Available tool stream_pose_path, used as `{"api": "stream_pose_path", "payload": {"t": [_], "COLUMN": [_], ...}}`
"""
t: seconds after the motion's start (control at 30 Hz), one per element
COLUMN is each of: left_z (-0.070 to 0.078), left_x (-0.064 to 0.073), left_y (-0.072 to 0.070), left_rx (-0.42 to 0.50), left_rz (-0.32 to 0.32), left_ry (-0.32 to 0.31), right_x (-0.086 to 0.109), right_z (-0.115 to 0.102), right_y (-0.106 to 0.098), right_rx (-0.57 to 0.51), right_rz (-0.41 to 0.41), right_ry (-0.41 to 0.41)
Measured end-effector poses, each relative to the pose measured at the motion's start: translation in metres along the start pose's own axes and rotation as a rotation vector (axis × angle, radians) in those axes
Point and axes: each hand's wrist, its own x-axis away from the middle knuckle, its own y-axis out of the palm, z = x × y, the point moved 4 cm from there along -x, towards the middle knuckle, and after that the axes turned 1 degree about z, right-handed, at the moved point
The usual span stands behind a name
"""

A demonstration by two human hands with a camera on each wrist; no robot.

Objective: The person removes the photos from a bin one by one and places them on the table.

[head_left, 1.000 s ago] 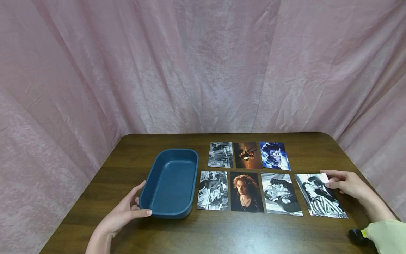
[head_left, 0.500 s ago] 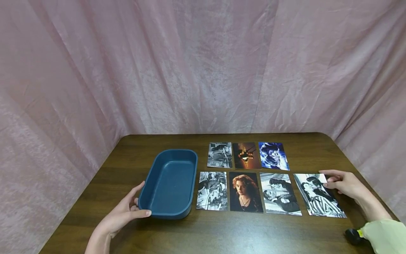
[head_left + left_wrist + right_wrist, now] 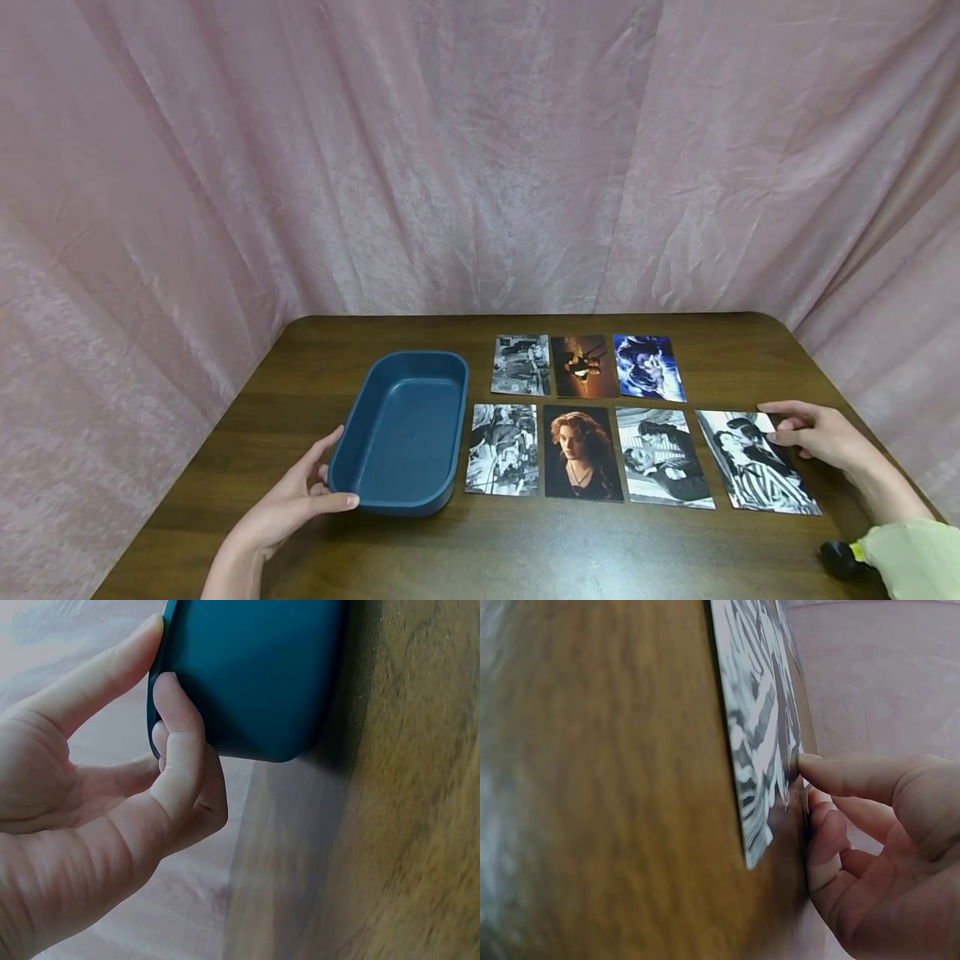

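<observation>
A blue plastic tray (image 3: 408,442) sits on the left half of the wooden table. My left hand (image 3: 296,492) grips its near left corner, the thumb on the rim and curled fingers against the wall below, as the left wrist view (image 3: 161,750) bears out. At the right, a black-and-white photo card (image 3: 757,462) of a couple lies at the end of the front row. My right hand (image 3: 817,433) pinches its right edge. In the right wrist view the thumb (image 3: 840,774) lies on the card's edge and the other fingers bend below it.
Several more photo cards lie left of the held one: a red-haired portrait (image 3: 581,454), black-and-white prints (image 3: 665,458) and a back row with a blue print (image 3: 648,368). A black object (image 3: 838,558) is by the right sleeve (image 3: 911,558). Pink curtains (image 3: 480,167) hang behind the table (image 3: 555,550).
</observation>
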Motion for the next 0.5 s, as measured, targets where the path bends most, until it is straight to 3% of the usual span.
{"api": "stream_pose_path", "payload": {"t": [0.17, 0.27, 0.4, 0.5], "left_z": [0.001, 0.001, 0.001, 0.004], "left_x": [-0.002, -0.003, -0.002, 0.002], "left_y": [0.002, 0.001, 0.000, -0.003], "left_rx": [-0.014, -0.035, -0.083, -0.198], "left_rz": [0.005, 0.008, 0.011, 0.050], "left_ry": [0.007, 0.004, -0.006, -0.044], "right_x": [0.002, 0.005, 0.014, 0.022], "right_z": [0.000, -0.001, -0.009, -0.026], "right_y": [-0.002, -0.002, -0.006, -0.010], "right_rx": [-0.004, -0.062, -0.116, -0.078], "right_rz": [0.015, 0.042, 0.156, 0.289], "right_ry": [0.007, 0.010, -0.007, -0.046]}}
